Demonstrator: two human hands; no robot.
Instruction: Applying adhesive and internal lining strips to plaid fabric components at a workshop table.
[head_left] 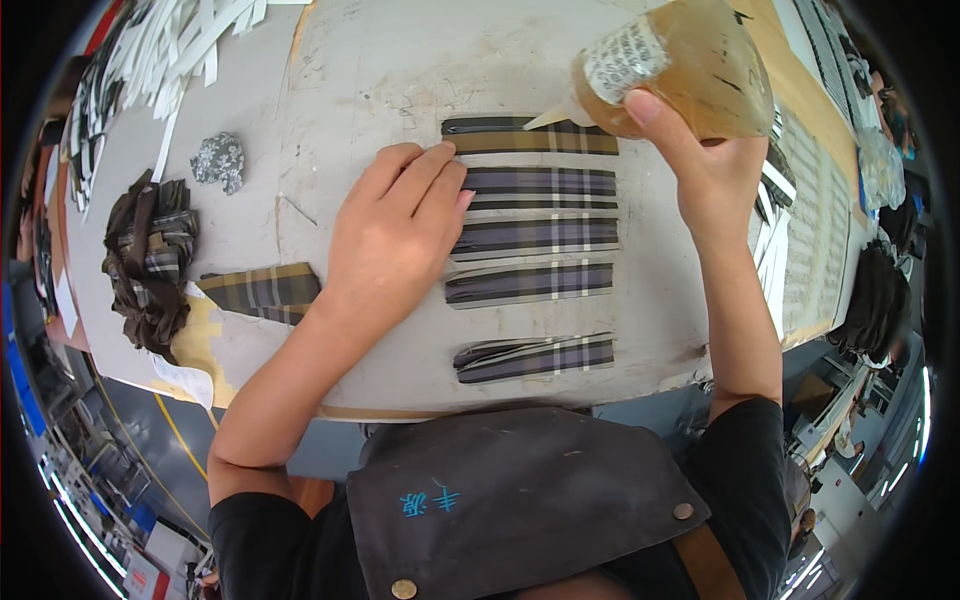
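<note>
1. Farthest to the left of your left hand there is a crumpled dark cloth bundle; above it lies a heap of white strips.
2. Nearer to that hand are a small grey patterned piece and, just beside your forearm, a pointed plaid piece.
3. Your left hand is not closed around anything: the thumb stands apart from the fingers, and the fingertips rest at the left end of the top strip. What the palm covers, I cannot tell.
4. The top strip lies to the right of these fingertips, flat on the table. It shows an olive band below and a black band above, with paler stripes crossing.
5. Below it lie four other strips, in purplish grey and black, with white crossing stripes toward their right ends. The lowest one looks loosely folded and puckered at its left.
6. The nozzle points left, at the upper edge of the top strip. I judge that you are applying liquid there; this calls for a steady tilt and a light left hold.
7. Your right hand is wrapped around the amber bottle, thumb on its near side.
</note>
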